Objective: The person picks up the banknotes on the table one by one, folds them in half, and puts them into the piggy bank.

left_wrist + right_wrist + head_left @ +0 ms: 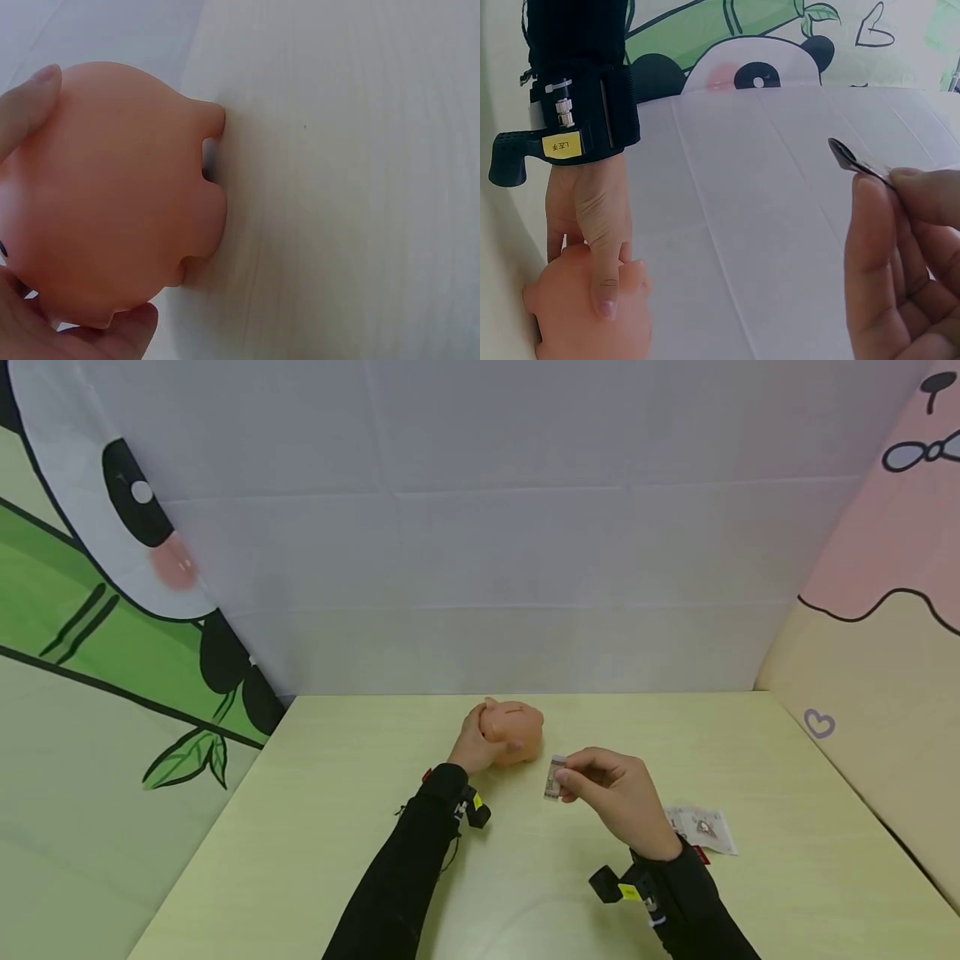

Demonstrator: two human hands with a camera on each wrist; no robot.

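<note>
Matt, smooth plastic piggy bank (513,731) on a pale wood-grain table (337,827).

Piggy banks: one, orange piggy bank (513,731) far centre on the table (337,827)
Folded banknotes: one, folded banknote (554,778) just right of it
Flat banknotes: one, flat banknote (702,829) near right
Hands: two, left hand (471,745), right hand (618,793)
Wrist cameras: two

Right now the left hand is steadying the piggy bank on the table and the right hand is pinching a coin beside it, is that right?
Not quite. The right hand pinches a folded banknote, not a coin; the head view shows it. The rest holds: the left hand steadies the piggy bank on the table.
</note>
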